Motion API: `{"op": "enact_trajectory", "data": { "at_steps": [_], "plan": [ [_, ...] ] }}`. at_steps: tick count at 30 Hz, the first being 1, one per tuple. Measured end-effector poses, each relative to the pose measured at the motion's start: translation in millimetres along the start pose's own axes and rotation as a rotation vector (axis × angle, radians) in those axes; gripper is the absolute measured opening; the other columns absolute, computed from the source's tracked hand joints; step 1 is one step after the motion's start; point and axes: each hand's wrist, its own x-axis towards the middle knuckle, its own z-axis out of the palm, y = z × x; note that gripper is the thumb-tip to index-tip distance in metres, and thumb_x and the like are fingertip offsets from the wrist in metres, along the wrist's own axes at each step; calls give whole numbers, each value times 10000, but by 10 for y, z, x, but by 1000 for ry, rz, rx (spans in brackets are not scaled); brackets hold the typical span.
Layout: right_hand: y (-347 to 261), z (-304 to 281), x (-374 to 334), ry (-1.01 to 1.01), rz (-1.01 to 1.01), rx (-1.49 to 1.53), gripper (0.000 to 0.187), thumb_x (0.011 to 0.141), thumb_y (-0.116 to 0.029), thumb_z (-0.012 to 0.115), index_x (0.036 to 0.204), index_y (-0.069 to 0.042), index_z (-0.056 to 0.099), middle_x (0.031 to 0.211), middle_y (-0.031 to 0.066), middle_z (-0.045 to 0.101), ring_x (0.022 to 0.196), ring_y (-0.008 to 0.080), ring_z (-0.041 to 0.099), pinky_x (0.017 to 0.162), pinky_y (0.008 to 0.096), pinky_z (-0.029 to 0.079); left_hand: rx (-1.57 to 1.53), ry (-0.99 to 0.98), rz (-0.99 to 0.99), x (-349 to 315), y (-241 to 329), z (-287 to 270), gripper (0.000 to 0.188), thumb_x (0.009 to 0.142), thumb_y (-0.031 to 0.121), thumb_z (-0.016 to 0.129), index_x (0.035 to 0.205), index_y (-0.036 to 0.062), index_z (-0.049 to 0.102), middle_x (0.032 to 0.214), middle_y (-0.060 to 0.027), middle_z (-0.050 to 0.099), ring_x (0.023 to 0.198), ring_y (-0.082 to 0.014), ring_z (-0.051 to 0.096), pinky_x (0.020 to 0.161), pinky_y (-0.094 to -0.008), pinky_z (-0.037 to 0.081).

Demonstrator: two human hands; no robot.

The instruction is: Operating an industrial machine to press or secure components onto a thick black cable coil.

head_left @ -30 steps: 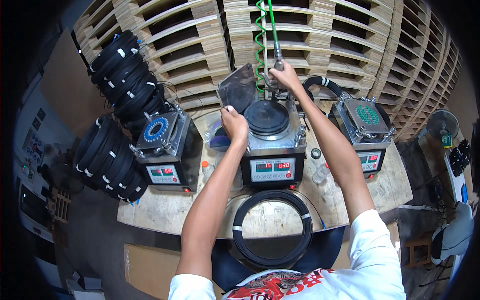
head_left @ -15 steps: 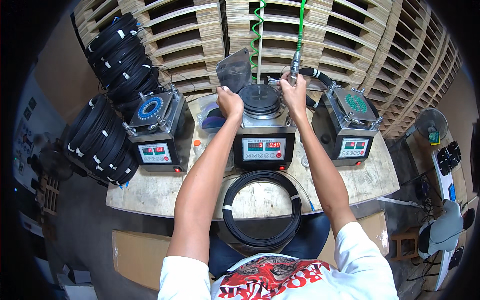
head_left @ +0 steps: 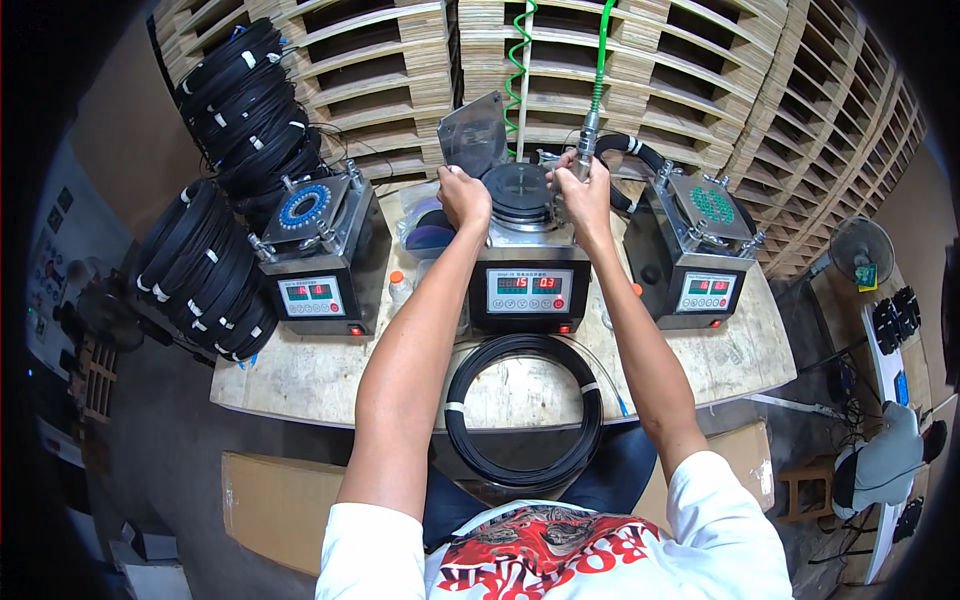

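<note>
A square, shiny metal plate [head_left: 474, 136] stands tilted up behind the middle polishing machine [head_left: 528, 268]. My left hand [head_left: 465, 197] is closed on its lower edge, though the fingertips are partly hidden. My right hand [head_left: 582, 195] is wrapped around a metal air blow gun [head_left: 588, 138], which hangs from a green hose [head_left: 602, 60]. Between my hands lies the machine's round dark polishing disc [head_left: 520, 190], uncovered, with the right hand close at its right side.
Similar machines stand left [head_left: 318, 255] and right [head_left: 700, 250], holding plates with blue and green connectors. A black cable coil [head_left: 455, 425] overhangs the table's [head_left: 300, 385] front edge. An orange-capped bottle [head_left: 398, 287] stands beside my left forearm. Stacked coils [head_left: 215, 285] and wooden pallets [head_left: 350, 60] lie beyond.
My right hand and the blow gun have shifted slightly left and down beside the disc. The left hand still keeps the plate tilted, with little movement.
</note>
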Motion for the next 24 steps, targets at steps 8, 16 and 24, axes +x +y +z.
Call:
{"op": "enact_trajectory", "data": {
  "at_steps": [8, 16, 24],
  "plan": [
    [83, 241, -48, -7, 0, 52, 22, 824, -5, 580, 813, 2, 598, 727, 47, 620, 664, 128, 648, 600, 272, 529, -9, 7, 3, -27, 8, -21, 269, 1051, 249, 386, 1120, 33, 530, 1099, -276, 647, 1056, -478, 610, 883, -558, 481],
    [168, 448, 3, -8, -20, 37, 33, 861, -18, 574, 866, -6, 604, 769, 46, 646, 705, 125, 650, 643, 258, 512, 5, 27, 7, 18, -35, -7, 211, 1022, 172, 420, 1094, 12, 537, 1092, -273, 653, 1042, -473, 624, 877, -551, 489],
    [390, 155, 207, 202, -193, -289, 63, 800, -73, 657, 794, -10, 663, 820, 75, 571, 777, 160, 587, 713, 329, 480, -18, 21, 41, 35, -63, 22, 164, 958, 59, 463, 1068, -29, 546, 1039, -291, 656, 1035, -477, 625, 881, -534, 491]
  ]
}}
